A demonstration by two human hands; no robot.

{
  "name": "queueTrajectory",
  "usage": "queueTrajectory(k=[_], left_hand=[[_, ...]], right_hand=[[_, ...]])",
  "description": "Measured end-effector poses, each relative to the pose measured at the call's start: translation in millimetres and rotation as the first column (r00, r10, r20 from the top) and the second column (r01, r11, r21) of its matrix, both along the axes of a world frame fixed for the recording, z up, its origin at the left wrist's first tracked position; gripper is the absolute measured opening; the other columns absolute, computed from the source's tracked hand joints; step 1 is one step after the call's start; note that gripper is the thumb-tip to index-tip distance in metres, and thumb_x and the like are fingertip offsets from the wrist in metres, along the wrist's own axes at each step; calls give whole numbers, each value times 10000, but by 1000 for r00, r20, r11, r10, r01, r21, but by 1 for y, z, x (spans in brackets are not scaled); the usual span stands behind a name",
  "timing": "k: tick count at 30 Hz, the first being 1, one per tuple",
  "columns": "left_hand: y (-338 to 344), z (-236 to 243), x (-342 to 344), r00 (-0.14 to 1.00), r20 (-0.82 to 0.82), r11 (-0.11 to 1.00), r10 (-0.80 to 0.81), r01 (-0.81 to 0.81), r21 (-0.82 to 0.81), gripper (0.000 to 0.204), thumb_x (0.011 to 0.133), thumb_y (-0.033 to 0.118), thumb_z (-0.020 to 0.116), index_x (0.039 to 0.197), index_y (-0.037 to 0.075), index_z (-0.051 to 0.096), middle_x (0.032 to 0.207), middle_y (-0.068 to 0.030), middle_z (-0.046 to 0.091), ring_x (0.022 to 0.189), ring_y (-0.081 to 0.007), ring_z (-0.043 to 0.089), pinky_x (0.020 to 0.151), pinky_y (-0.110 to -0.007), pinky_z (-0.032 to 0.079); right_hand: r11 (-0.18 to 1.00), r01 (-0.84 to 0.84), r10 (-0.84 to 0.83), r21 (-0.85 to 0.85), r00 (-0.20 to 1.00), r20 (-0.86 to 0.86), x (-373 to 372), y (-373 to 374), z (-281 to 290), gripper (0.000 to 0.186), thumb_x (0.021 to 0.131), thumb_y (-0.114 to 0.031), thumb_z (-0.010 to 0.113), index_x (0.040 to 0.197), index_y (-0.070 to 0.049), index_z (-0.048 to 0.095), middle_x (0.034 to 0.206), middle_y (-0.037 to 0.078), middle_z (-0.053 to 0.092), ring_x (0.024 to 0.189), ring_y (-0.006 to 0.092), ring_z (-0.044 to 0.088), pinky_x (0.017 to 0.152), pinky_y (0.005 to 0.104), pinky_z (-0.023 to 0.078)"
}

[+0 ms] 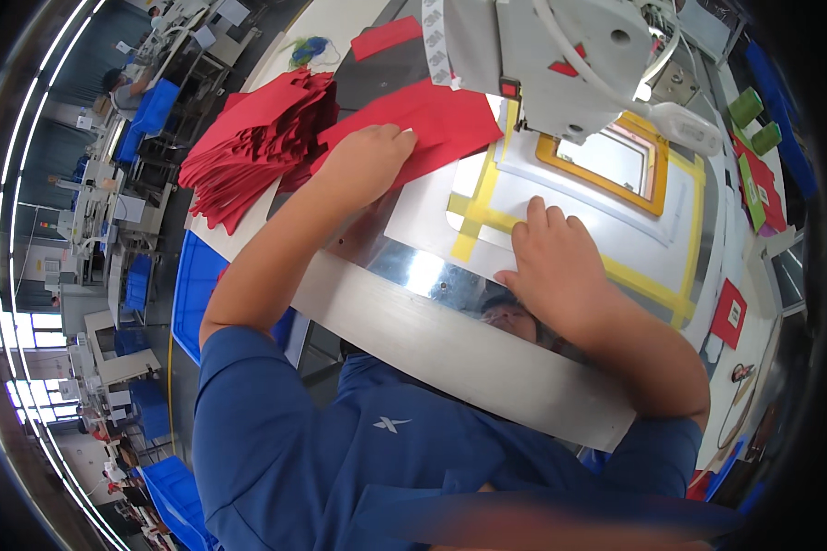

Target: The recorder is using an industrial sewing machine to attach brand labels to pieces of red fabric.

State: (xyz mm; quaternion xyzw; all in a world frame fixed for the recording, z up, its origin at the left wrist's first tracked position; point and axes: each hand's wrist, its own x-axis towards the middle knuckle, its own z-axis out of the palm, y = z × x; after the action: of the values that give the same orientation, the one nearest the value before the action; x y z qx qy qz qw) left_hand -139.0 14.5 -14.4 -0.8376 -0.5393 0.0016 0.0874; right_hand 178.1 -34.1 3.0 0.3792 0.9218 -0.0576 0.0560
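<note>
My left hand [369, 163] is on a flat red fabric piece [455, 115], its fingers bent and pressed together at the cloth; the fingertips are partly hidden. The piece lies between a thick stack of red fabric pieces [257, 138] on the left and the machine head [570, 69]. My right hand [560, 257] rests palm down with fingers stretched out on a white sheet [515, 197] edged with yellow tape [476, 216]. Nothing shows in it. Beyond its fingertips, an amber frame [652, 188] with a window sits on the sheet under the machine head.
A curved metal table edge [432, 335] runs in front of me. Tangled thread [312, 50] lies behind the stack. Green thread spools [746, 107] and a red piece with a white label [728, 314] are at the right. A blue bin [193, 289] stands lower left.
</note>
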Motion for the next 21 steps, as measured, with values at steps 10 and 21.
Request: queueTrajectory(k=[10, 21], left_hand=[[-71, 101, -104, -89, 962, 966, 257, 0, -258, 306, 1003, -44, 642, 1303, -56, 703, 1135, -94, 785, 971, -147, 766, 834, -283, 631], [-283, 45, -310, -369, 886, 761, 282, -476, -441, 336, 1065, 80, 624, 1379, -29, 672, 1171, -136, 791, 958, -195, 792, 838, -325, 657]], right_hand=[[1000, 3, -5, -31, 998, -69, 2, -3, -4, 475, 938, -434, 799, 1125, -7, 713, 1259, 165, 593, 1135, 284, 586, 935, 399, 490], [992, 120, -122, -42, 990, -66, 2, 0, -5, 477, 857, -234, 888, 1149, 44, 631, 1541, 288, 521, 1278, 438, 586, 1054, 506, 502]])
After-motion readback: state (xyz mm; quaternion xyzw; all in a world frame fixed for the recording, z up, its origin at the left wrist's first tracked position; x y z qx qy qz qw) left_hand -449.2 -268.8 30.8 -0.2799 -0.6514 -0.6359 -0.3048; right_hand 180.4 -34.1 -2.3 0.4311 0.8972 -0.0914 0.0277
